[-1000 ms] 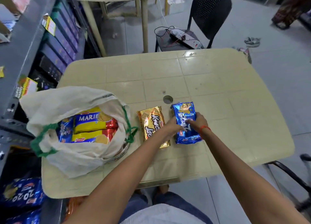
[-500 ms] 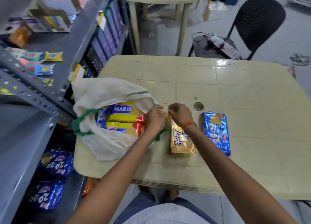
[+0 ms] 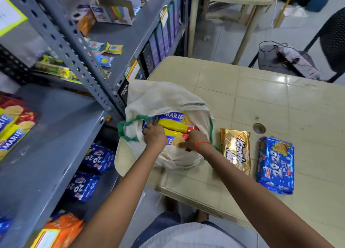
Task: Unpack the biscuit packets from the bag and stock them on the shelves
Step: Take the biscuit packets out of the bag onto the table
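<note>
Yellow Marie packets (image 3: 172, 123) fill the bag (image 3: 164, 98); the left hand (image 3: 155, 136) and right hand (image 3: 193, 140) grasp them inside. The bag, overhanging the table (image 3: 261, 98) edge, may slide off.

Single view, head-worn, wide-angle. Looks forward and steeply down over wearer's own forearms and lap. Close in: bag (image 3: 168, 98) at frame centre, table (image 3: 280, 102) filling right half, shelves (image 3: 61, 128) running up left edge, lines bent by lens. Floor and chair (image 3: 334, 33) far off, top right. No second view, so nothing shared.
</note>
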A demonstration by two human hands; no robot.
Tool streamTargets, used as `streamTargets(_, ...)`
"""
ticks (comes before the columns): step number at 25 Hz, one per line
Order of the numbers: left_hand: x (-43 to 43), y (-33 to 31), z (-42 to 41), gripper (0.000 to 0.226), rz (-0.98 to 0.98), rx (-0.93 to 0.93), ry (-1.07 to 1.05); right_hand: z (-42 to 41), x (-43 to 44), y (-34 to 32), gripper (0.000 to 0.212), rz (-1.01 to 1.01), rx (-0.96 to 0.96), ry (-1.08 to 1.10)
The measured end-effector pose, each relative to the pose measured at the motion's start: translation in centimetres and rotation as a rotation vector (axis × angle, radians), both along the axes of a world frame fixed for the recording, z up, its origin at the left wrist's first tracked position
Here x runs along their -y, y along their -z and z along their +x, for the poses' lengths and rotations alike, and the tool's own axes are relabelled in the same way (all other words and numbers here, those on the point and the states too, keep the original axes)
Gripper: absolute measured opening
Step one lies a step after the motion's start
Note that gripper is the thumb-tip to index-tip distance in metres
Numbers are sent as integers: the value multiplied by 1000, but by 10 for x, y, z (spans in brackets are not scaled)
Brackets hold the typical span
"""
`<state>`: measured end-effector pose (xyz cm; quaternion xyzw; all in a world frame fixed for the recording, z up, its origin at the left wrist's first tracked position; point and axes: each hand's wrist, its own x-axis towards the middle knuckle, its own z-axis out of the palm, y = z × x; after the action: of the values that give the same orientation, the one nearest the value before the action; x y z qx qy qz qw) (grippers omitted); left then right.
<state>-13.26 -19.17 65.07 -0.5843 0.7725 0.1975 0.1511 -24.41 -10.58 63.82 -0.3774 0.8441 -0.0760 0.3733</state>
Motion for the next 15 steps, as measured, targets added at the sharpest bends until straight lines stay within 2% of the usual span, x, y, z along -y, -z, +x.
streamTargets(2,-7,2,-7,89,-4,56,34,8,1,3,61,21,30,42)
streamTargets(4,-9,2,-11,94,17,73,32,18,1,6,84,34,-10,100)
streamTargets(6,-6,1,-11,99,64,86,29,22,-2,8,100,20,23,232)
streamTargets(9,-5,0,-10,106,106,80,36,14,-8,8,77,-88,272,457)
streamTargets(12,1,-1,-5,110,136,48,44,13,-10,9,68,-208,327,613)
streamTargets(15,15,-4,3,114,178,20,68,19,-5,5,48,-282,376,668)
